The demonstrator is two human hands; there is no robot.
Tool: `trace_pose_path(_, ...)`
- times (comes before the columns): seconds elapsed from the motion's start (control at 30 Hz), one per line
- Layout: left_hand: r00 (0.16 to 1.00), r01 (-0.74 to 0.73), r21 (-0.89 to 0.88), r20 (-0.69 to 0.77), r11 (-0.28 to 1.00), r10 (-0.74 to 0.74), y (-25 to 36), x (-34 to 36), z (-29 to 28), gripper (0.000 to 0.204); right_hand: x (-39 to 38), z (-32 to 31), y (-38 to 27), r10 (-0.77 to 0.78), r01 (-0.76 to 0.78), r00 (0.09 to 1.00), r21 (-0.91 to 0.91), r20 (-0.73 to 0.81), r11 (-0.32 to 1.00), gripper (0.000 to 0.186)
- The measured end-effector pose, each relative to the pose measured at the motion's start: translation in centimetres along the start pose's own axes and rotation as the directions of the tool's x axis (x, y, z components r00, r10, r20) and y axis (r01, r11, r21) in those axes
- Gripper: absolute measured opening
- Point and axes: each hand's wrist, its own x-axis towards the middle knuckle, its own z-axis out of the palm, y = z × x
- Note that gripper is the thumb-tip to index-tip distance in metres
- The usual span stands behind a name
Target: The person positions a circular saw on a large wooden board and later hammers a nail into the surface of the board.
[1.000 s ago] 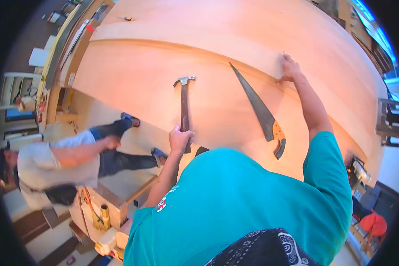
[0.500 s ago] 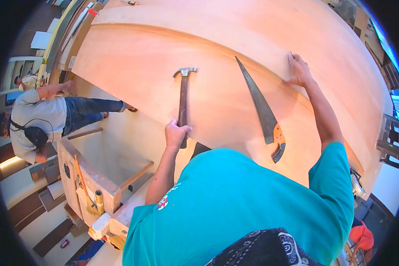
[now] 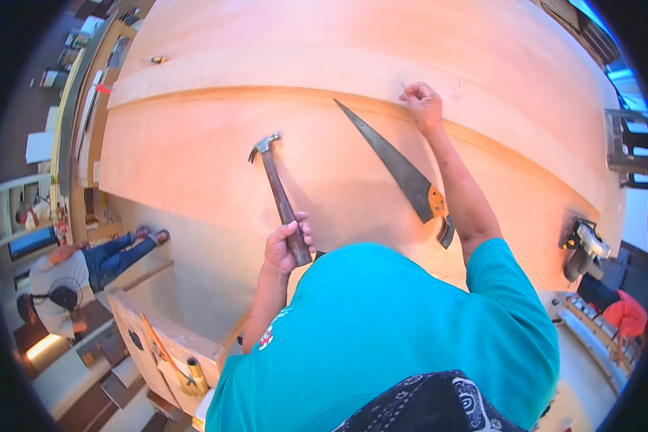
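Note:
My left hand [image 3: 288, 245] is closed around the lower handle of a claw hammer [image 3: 279, 189], its steel head pointing away from me above the light plywood sheet [image 3: 216, 151]. My right hand [image 3: 423, 106] is over the long raised wooden edge [image 3: 295, 92] that crosses the sheet. Its thumb and forefinger pinch a small thin nail-like piece [image 3: 403, 86], too small to make out fully. Between the two hands lies a handsaw [image 3: 392, 162] with an orange and black handle, its tip close to the raised edge.
A power tool [image 3: 585, 248] rests at the sheet's right end. A small tool [image 3: 156, 60] lies far left on the wood. At left, a person [image 3: 68, 288] stands beyond a wooden box-like bench [image 3: 165, 335] holding tools. Dark stacked chairs [image 3: 630, 144] stand at far right.
My view has shifted right. The hammer, still in my left hand, is now tilted with its head to the left. My right hand has moved left along the raised edge, nearer the saw tip.

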Motion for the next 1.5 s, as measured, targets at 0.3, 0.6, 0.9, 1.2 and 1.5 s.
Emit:
trace_pose_path(0.3, 0.918, -0.018, 0.610, -0.303, 0.792, 0.254, 0.0, 1.1, 3.3, 0.035, 1.4, -6.2, 2.5, -0.022, 0.015, 0.988, -0.044, -0.156, 0.999, 0.018)
trace_pose_path(0.6, 0.908, -0.114, 0.863, -0.111, 0.492, 0.404, -0.6, 4.3, 7.7, 0.021, 6.3, -6.4, -0.1, -0.110, 0.053, 0.980, -0.317, -0.164, 0.947, 0.019)
trace_pose_path(0.9, 0.750, -0.438, 0.896, 0.319, 0.075, 0.579, 1.3, 8.0, 14.0, 0.024, 12.1, -1.4, 2.0, -0.168, 0.120, 0.977, -0.308, -0.134, 0.944, 0.018)
trace_pose_path(1.2, 0.741, -0.326, 0.945, 0.280, -0.038, 0.610, 1.2, 15.5, 19.9, 0.039, 11.4, -1.1, 1.6, -0.132, 0.111, 0.990, -0.344, -0.040, 0.933, 0.024)
trace_pose_path(1.5, 0.776, -0.152, 0.896, 0.370, -0.417, 0.512, 1.4, 21.7, 23.0, 0.049, 11.9, -0.8, 2.0, -0.224, 0.179, 0.974, -0.473, -0.039, 0.863, 0.026)
